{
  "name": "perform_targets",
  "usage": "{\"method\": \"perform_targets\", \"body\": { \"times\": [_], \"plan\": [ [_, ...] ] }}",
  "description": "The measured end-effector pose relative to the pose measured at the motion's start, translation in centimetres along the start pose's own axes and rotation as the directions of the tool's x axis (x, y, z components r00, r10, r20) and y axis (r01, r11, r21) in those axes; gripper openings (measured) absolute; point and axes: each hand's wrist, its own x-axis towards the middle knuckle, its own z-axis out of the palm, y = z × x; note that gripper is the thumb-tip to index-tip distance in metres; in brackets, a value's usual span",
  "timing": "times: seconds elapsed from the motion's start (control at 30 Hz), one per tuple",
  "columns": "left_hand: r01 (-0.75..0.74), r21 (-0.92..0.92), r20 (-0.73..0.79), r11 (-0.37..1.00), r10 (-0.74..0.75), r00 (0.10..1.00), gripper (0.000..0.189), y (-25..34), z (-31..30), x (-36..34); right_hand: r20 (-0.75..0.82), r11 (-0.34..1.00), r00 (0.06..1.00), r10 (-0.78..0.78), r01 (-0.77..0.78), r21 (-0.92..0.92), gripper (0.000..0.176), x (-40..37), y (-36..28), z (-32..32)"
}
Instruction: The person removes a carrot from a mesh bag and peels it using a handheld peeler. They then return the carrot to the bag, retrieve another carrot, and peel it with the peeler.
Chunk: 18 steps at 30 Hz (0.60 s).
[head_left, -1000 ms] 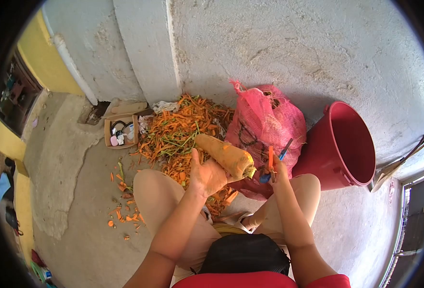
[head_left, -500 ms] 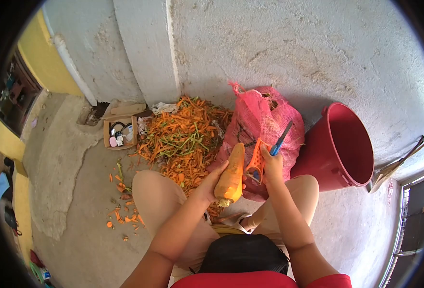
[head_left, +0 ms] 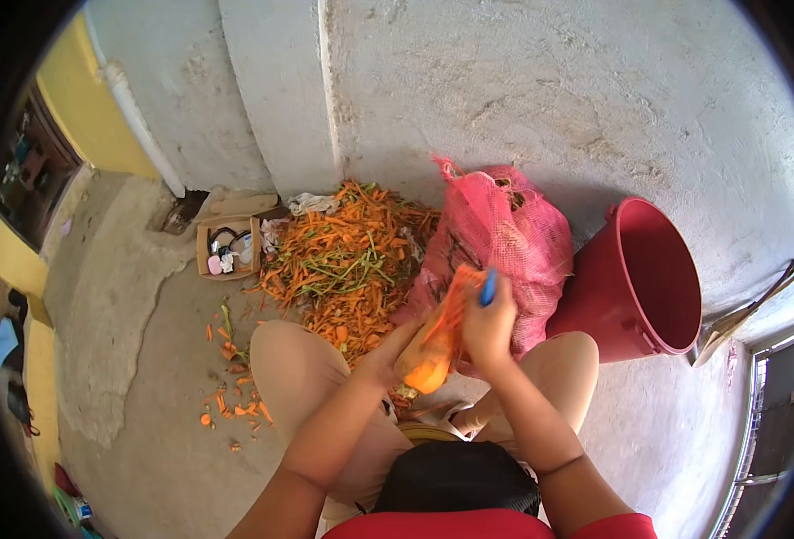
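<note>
A large carrot (head_left: pixel 426 370) lies in my left hand (head_left: pixel 387 354), whose fingers wrap round its left side. My right hand (head_left: pixel 490 322) is closed round an orange peeler (head_left: pixel 451 310), blurred by motion and laid against the carrot. The blue handle of a knife (head_left: pixel 488 287) also sticks up from my right hand; its blade cannot be made out. Behind my hands is a heap of orange peelings with green bits (head_left: pixel 352 260). A pink mesh sack (head_left: pixel 514 234) stands just beyond my right hand.
A red bucket (head_left: pixel 626 278) leans at the right beside a dustpan-like object (head_left: pixel 738 314). At the left is a small cardboard box (head_left: pixel 204 251) with odds and ends. Carrot scraps (head_left: pixel 235 404) lie on the floor near my left knee. A wall (head_left: pixel 523 81) rises behind.
My right hand has moved left and down a little, bringing the peeler from beside the carrot onto it. The knife blade no longer shows. The carrot has tilted.
</note>
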Motion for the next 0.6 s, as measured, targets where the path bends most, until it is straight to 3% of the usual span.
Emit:
{"method": "perform_targets", "body": {
  "times": [0.03, 0.1, 0.17, 0.27, 0.37, 0.4, 0.47, 0.53, 0.6],
  "plan": [
    [0.018, 0.089, 0.029, 0.996, -0.021, 0.999, 0.045, 0.0, 0.1, -0.1, -0.063, 0.998, 0.998, 0.018, -0.023, -0.067, 0.015, 1.8, 1.1, -0.4],
    [0.037, 0.020, 0.008, 0.999, -0.037, 0.999, 0.044, -0.1, -0.2, -0.1, -0.244, 0.995, 0.970, 0.011, -0.035, -0.096, 0.021, 6.1, 3.3, -1.0],
    [0.043, 0.028, -0.032, 0.999, -0.043, 0.999, 0.046, -0.4, -0.9, 0.2, -0.350, 0.955, 0.936, -0.035, -0.072, -0.289, 0.023, 9.9, 7.5, -0.9],
    [0.093, 0.064, -0.065, 0.994, -0.088, 0.994, 0.047, -0.4, -1.6, 0.6, -0.412, 0.974, 0.911, -0.014, -0.081, -0.210, 0.023, 12.4, 9.5, -2.2],
    [0.037, 0.124, -0.407, 0.992, 0.016, 0.913, 0.044, -0.3, -2.4, 1.7, -0.188, 1.000, 0.982, 0.018, -0.019, -0.005, 0.020, 9.5, 6.9, -1.9],
    [0.024, 0.109, -0.351, 0.994, 0.016, 0.936, 0.045, -0.2, -2.5, 1.9, -0.092, 0.997, 0.995, 0.025, -0.018, 0.076, 0.021, 7.6, 5.8, -1.4],
    [-0.006, 0.084, -0.239, 0.996, 0.026, 0.971, 0.047, 0.3, -2.7, 2.3, 0.092, 0.904, 0.996, -0.018, -0.023, 0.427, 0.020, 2.6, 2.7, 0.0],
    [-0.067, 0.089, -0.286, 0.994, 0.089, 0.954, 0.044, 0.4, -2.3, 2.1, 0.108, 0.961, 0.988, -0.113, 0.081, 0.266, 0.021, -0.6, 1.0, 0.6],
    [-0.089, 0.131, -0.398, 0.987, 0.134, 0.908, 0.042, 0.1, -0.6, 1.7, 0.173, 0.994, 0.984, -0.048, 0.030, 0.109, 0.022, -2.3, 0.7, 0.9]
  ]
}}
